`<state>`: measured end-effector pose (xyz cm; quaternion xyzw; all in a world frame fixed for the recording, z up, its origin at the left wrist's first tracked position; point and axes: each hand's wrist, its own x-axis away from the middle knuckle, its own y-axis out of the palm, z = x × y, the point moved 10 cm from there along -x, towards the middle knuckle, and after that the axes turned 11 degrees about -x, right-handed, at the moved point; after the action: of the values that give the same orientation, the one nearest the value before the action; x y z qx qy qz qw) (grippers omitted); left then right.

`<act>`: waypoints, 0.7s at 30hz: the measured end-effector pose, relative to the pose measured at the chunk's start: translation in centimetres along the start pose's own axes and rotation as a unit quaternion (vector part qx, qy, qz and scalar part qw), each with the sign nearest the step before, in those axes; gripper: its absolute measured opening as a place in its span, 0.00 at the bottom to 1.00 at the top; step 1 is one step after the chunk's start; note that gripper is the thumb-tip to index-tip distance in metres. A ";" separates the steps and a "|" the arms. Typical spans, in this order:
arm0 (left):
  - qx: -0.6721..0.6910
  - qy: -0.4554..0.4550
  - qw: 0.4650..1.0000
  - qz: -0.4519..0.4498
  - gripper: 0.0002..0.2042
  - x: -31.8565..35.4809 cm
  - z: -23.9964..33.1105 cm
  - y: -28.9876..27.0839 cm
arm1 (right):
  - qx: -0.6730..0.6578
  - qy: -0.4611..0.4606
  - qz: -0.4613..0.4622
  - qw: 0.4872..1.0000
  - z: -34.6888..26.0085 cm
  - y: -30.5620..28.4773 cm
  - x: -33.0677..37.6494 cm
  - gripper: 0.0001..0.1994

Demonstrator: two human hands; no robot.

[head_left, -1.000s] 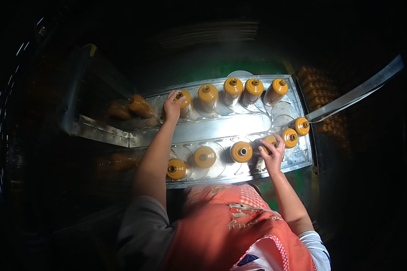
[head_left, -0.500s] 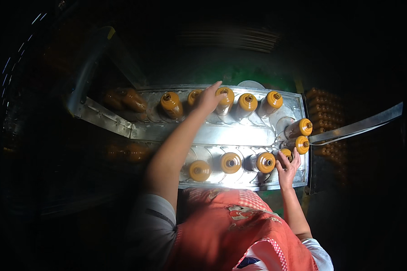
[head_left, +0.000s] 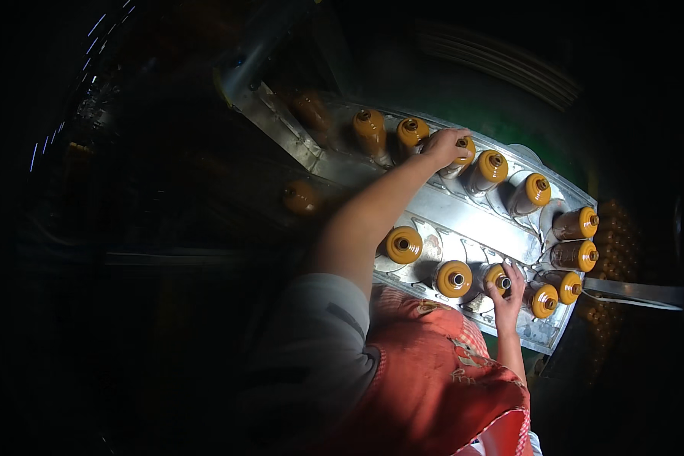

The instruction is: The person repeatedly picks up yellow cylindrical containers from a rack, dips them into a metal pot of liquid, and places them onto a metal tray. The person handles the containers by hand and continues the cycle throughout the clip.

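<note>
Several amber-orange bottles with rounded shoulders and short narrow necks stand on a metal conveyor loop. My left arm reaches across to the far row, where my left hand has its fingers closed over the shoulder of one bottle. At the near row, my right hand grips another bottle between thumb and fingers. Just left of that one is an upright bottle; to its right stands another bottle. Part of each held bottle is covered by my fingers.
A metal strip juts out from the loop's right end. Stacked amber bottles sit in shadow beyond it. A metal frame rises at the far left. Most surroundings are dark.
The view has turned, so the conveyor appears tilted and farther right. My left fingers have closed over a bottle. My right hand has moved from the near right corner to a bottle farther left.
</note>
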<state>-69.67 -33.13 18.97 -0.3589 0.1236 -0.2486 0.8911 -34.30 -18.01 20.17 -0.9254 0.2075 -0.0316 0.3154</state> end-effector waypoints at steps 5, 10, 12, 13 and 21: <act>0.093 0.023 0.988 -0.117 0.22 13.5 -2.1 -4.7 | -0.080 -0.009 0.010 0.997 2.5 2.6 0.6 0.10; 0.111 0.034 0.948 -0.295 0.28 24.1 -3.2 1.8 | -0.018 0.028 0.107 0.994 2.2 -0.8 1.7 0.12; 0.125 0.092 0.961 -0.229 0.26 23.4 -1.7 2.4 | -0.070 0.081 0.167 0.980 5.3 -3.0 1.4 0.17; 0.141 0.089 0.963 -0.212 0.25 23.0 -1.6 3.3 | 0.020 0.059 0.198 0.978 2.8 -4.2 1.3 0.20; 0.082 0.137 0.978 -0.131 0.18 20.1 2.8 4.2 | -0.062 0.041 0.108 0.991 -1.3 4.5 0.1 0.23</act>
<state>-50.10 -39.57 17.23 -0.2601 0.1754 -0.4192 0.8520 -36.08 -21.96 18.50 -0.9133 0.3204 -0.0229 0.2503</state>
